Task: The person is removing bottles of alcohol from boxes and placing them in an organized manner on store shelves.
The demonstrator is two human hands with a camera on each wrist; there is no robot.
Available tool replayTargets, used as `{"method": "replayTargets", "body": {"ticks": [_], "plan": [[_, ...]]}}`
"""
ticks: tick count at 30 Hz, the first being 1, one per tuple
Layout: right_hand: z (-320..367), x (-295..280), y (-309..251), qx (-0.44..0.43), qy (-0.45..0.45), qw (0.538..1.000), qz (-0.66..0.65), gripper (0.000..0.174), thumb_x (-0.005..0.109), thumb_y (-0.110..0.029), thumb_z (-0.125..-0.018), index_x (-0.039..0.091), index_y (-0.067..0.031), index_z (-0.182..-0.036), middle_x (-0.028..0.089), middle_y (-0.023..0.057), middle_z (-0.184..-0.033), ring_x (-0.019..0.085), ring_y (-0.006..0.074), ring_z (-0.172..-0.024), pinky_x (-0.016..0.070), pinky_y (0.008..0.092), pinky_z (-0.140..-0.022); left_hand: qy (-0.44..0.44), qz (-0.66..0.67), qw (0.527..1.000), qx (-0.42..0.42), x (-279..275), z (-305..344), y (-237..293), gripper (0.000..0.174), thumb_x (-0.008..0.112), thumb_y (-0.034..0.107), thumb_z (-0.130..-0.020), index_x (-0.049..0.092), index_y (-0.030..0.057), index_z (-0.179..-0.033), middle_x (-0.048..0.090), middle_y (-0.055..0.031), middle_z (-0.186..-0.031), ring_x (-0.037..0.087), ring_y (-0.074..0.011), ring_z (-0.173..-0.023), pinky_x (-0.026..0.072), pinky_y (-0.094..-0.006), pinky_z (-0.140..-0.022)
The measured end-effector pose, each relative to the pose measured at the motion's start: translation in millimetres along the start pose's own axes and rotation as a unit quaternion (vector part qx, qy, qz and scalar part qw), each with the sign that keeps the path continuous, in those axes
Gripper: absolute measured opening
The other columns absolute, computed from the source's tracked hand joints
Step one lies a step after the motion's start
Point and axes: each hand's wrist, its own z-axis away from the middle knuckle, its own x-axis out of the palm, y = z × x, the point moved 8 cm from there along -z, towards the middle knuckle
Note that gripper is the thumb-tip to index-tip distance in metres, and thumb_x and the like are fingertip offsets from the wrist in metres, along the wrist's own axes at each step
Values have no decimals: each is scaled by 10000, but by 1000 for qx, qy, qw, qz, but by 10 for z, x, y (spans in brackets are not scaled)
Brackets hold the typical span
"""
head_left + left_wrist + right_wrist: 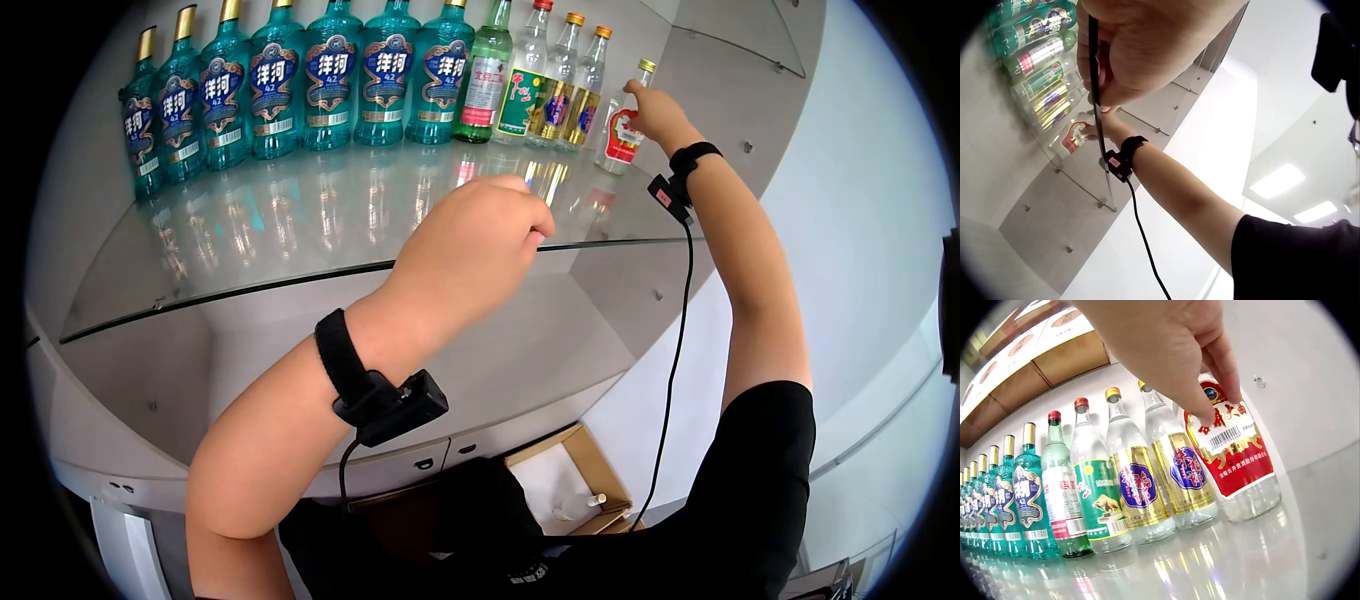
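Observation:
My right hand (662,113) grips a clear liquor bottle (1244,465) with a red and white label, fingers and thumb around its upper part. The bottle stands upright at the right end of a row on the glass shelf (330,215). In the right wrist view, a white barcode sticker shows on its label below the thumb. My left hand (475,240) is over the shelf's front edge, its fingers curled in and nothing visible in them. From the left wrist view, the thumb tip lies against the curled fingers, and the dark glass edge crosses in front of them.
Beside the held bottle stand clear bottles with gold labels (1138,484), a green-labelled bottle (1099,494), a green glass bottle (1063,487) and several teal bottles (330,80). Below the shelf, an open cardboard box (610,485) holds a clear bottle (577,506). Cables hang from both wrist cameras.

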Motion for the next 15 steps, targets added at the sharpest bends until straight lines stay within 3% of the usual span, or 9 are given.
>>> {"method": "replayTargets", "body": {"ticks": [8, 15], "plan": [[-125, 190, 124, 28, -6, 999, -24, 666, 779, -136, -762, 541, -150, -1384, 711, 172, -1105, 677, 355, -1038, 550, 449, -882, -4, 0, 1000, 3, 3, 21, -11, 101, 630, 40, -861, 723, 11, -887, 658, -127, -876, 630, -336, -853, 513, -419, -753], [-265, 484, 260, 61, -36, 995, -77, 892, 745, -326, -724, 404, -163, -1532, 615, 255, -1294, 599, 387, -1205, 484, 429, -1018, 1, 0, 1000, 6, 18, 26, -22, 114, 613, 39, -868, 722, 11, -884, 667, -128, -890, 636, -348, -839, 516, -428, -755]]}}
